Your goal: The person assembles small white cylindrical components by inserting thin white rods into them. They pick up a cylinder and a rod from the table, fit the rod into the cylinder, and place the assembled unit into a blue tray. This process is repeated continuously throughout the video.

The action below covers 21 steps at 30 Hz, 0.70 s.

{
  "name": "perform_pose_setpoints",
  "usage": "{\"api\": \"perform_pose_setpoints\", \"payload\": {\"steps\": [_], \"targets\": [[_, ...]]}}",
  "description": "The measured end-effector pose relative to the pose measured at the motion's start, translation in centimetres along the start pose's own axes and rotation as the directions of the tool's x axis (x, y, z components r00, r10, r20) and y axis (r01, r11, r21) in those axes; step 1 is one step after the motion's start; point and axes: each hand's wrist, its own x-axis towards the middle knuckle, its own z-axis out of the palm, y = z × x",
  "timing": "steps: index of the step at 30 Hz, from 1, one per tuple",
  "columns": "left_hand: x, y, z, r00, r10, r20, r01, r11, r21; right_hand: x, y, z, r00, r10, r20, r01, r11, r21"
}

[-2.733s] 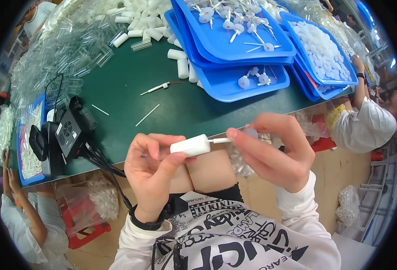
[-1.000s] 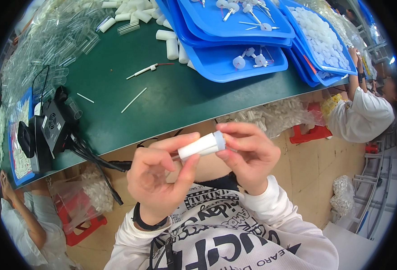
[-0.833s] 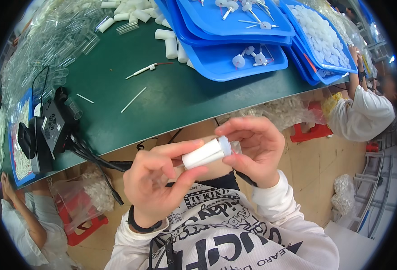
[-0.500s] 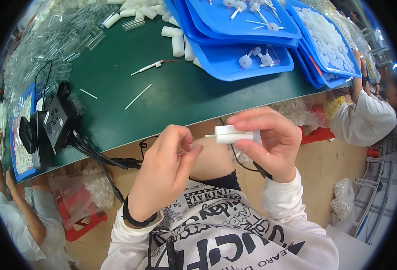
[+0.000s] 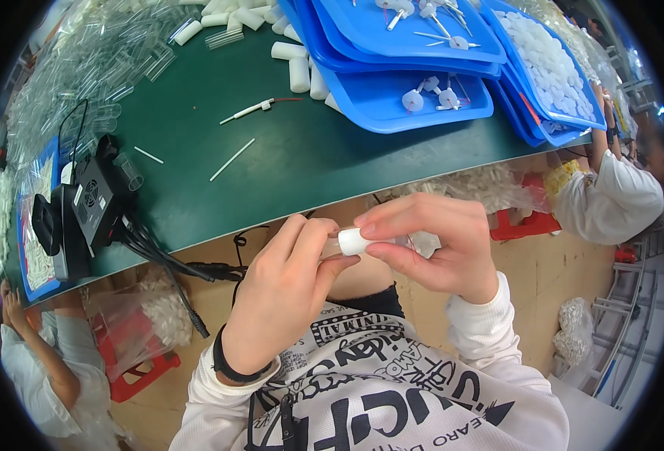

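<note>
– At the far left, what do you log?
– Co-worker's hand (image 5: 16, 310) by the bench edge. Next to it, a blue tray (image 5: 41, 292) of thin white pieces, then a black device (image 5: 97, 197) with a round fan grille, cables trailing toward the lap. Behind, a heap of clear tubes (image 5: 110, 64).
– On the green bench (image 5: 302, 158), further right?
– Short white stick (image 5: 149, 155), lying alone; longer white stick (image 5: 233, 159), slanted; above it, a slim white assembly (image 5: 257, 110) with a red wire.
– Left hand?
– Left hand (image 5: 279, 274) is over the lap, black band at the wrist. Thumb and fingers pinch a clear piece (image 5: 330, 245) against the left end of a white cylinder. How far the two overlap: cannot tell.
– And the cylinder itself?
– White cylinder (image 5: 353, 242) lies between the two hands, nearly level, just off the bench's near edge. Up beyond it, stacked blue trays (image 5: 381, 113) carry pale discs on white stems.
– Right hand?
– Right hand (image 5: 443, 244) grips the cylinder between thumb and forefinger; remaining fingers curve behind.
– Far right?
– Another tray (image 5: 594, 120), blue, heaped with translucent discs (image 5: 539, 64). Past it, a person in a white top (image 5: 610, 195).
</note>
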Motion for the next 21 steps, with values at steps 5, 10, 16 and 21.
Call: {"api": "perform_pose_setpoints", "payload": {"steps": [5, 10, 16, 21], "targets": [[-0.3, 0.1, 0.2, 1.000, 0.031, 0.006, -0.031, 0.987, 0.155, 0.0, -0.4, -0.4, 0.980, 0.170, 0.102, -0.172, 0.985, 0.010], [-0.2, 0.7, 0.5, 1.000, -0.013, -0.028, 0.017, 0.991, 0.135, -0.3, -0.3, 0.4, 0.936, 0.345, 0.067, -0.350, 0.901, 0.257], [-0.4, 1.1, -0.6, 0.998, 0.017, -0.055, -0.017, 1.000, -0.001, -2.8, 0.5, -0.2, 0.937, 0.335, -0.103, -0.227, 0.804, 0.549], [-0.7, 0.7, 0.2, 0.995, 0.042, -0.089, -0.043, 0.999, -0.012, -2.6, -0.2, 1.2, 0.977, 0.133, -0.168, -0.113, 0.986, 0.126]]}}
